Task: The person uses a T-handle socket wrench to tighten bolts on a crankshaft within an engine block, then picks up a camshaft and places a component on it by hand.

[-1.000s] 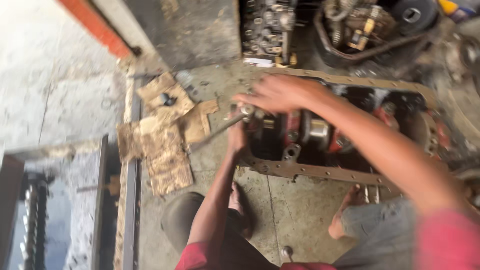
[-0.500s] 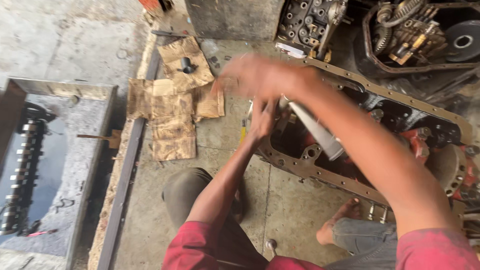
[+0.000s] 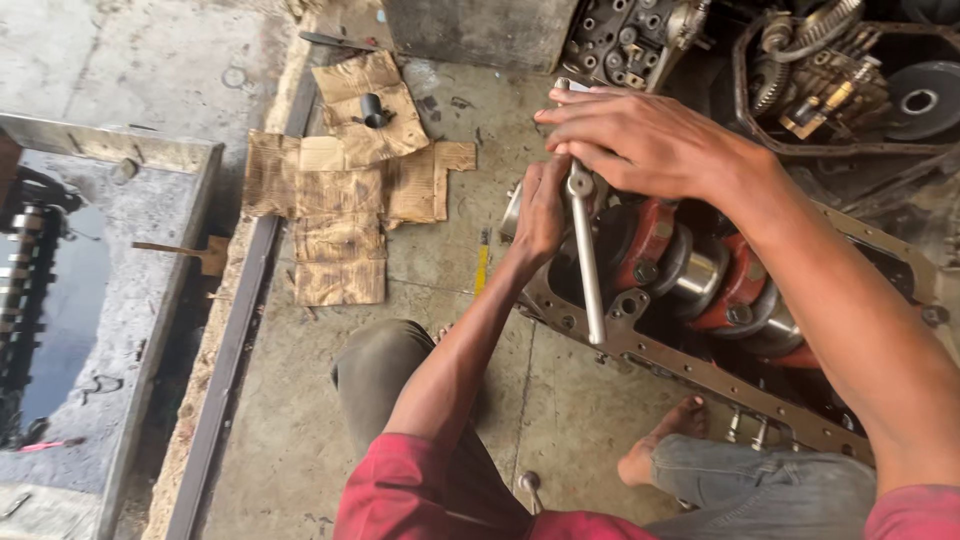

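here, an open engine block lies on the concrete floor, its crankshaft exposed. flattened cardboard lies nearby to the left. the right hand presses flat over the head of a long ratchet wrench; the left hand is wrapped around its upper shaft at the block's edge.

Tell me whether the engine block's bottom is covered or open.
Open: the engine block shows its bare gasket flange, with the crankshaft and red bearing caps exposed inside.
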